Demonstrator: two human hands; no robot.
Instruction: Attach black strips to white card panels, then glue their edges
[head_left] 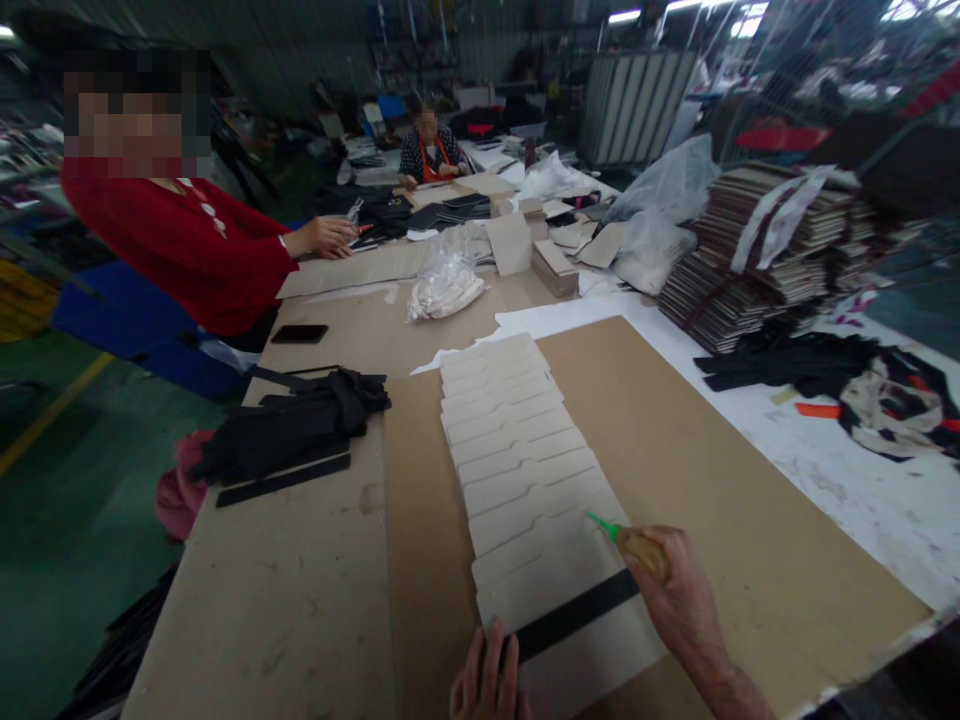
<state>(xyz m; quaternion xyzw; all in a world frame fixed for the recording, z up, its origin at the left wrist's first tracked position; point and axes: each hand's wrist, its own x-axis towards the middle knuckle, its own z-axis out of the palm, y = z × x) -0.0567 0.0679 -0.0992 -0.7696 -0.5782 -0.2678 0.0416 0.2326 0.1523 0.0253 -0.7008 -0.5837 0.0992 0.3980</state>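
Observation:
A row of overlapping grey-beige card pieces (517,440) runs away from me over a brown board (652,430). Across the nearest card lies a black strip (574,615). The fingers of my left hand (491,675) are stretched out flat at the strip's left end, touching the card's edge there. My right hand (686,600) is wrapped round a yellowish glue bottle (643,553) with a green nozzle, whose tip points at the cards just beyond the strip. Part of the bottle is hidden by my fingers.
Black strips (292,425) are heaped at the left, near a phone (300,334). A plastic bag (446,285) sits farther back. Stacked boards (765,250) and black fabric pieces (795,362) are at the right. A person in red (187,240) works at the left; another sits far back.

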